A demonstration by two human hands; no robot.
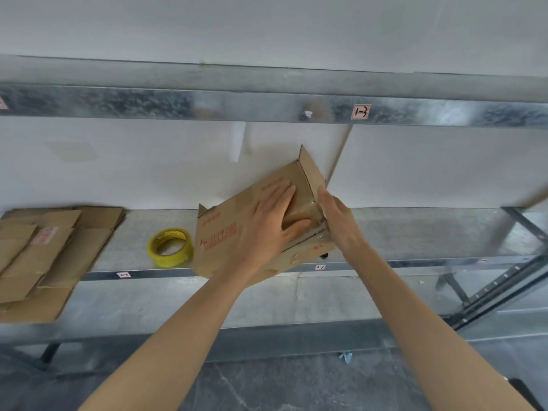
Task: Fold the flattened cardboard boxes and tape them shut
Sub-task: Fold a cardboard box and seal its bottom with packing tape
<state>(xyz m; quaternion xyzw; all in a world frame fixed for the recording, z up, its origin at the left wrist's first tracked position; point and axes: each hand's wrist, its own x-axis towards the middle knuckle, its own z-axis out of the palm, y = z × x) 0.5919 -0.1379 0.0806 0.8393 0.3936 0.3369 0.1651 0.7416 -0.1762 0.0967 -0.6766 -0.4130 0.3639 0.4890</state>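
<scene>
Forearms [184,327], two, mine: bare, stretched up and forward from the bottom edge.

1. My left hand [272,221]: palm down, fingers straight and spread, lying flat on the upper face of the cardboard box [225,244], thumb stretched toward its right end. It grips nothing.

2. My right hand [338,223]: fingers straight and together, laid against the box's right end, tips pointing up. I see no curl round anything.

3. Cardboard box: brown, red print on its upper face, opened into shape and tilted, its near part hanging past the front edge of the shelf [415,232]. One end flap [310,166] stands up beyond my right hand. A glossy brown strip [302,209] runs over the face between my two hands; it looks like tape. A small dark thing [324,256] shows beneath the right corner; I cannot tell what it is.

4. Roll of yellow tape [170,247]: lying flat on the shelf, just beside the box's left side.

5. Flattened boxes [44,256]: a loose stack at the shelf's far left, apart from the roll, overhanging the front edge.

6. Shelf: galvanised metal, small white labels [123,274] on its front lip. Upper beam [267,108] of like metal, bearing a red-bordered label [361,111]. White wall [148,161] behind.

7. Floor [296,387]: grey, one blue scrap [345,357] on it.
</scene>
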